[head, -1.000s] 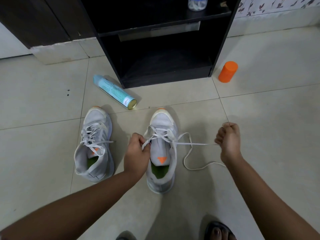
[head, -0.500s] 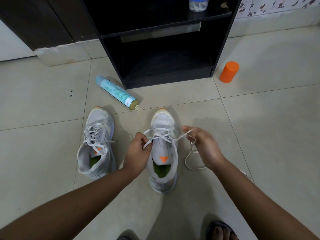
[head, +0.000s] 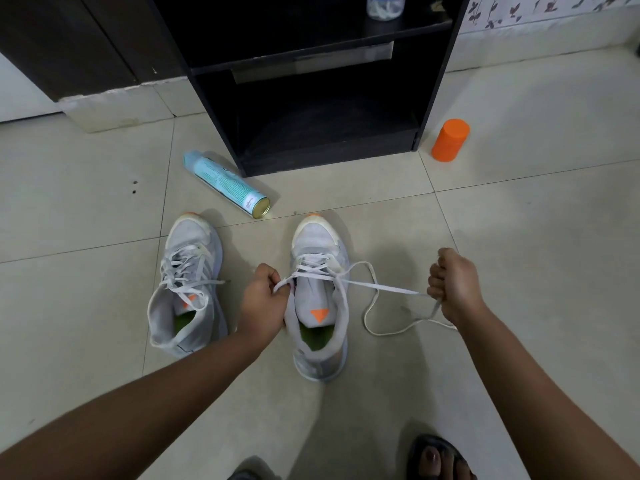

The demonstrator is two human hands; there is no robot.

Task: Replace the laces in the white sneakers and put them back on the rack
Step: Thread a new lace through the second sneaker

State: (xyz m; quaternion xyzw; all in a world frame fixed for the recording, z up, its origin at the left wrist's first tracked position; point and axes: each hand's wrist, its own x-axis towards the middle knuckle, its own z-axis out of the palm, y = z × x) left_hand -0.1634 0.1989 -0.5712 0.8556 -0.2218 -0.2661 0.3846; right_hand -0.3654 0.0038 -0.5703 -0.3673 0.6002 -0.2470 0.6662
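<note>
The white sneaker (head: 318, 299), green insole, half-laced, stands on the floor (head: 519, 237) at 6 o'clock from the black rack (head: 436, 81). Left hand (head: 263, 296) pinches its lace (head: 381, 286); right hand (head: 453, 285), fingers curled, clamps it taut toward 3 o'clock. Shelf jar (head: 386, 5) holds something white.

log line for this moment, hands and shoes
step: lacing centre sneaker | left hand: pinches lace at eyelets | right hand: grips lace, pulled taut sideways | left sneaker: laced, on floor
</note>
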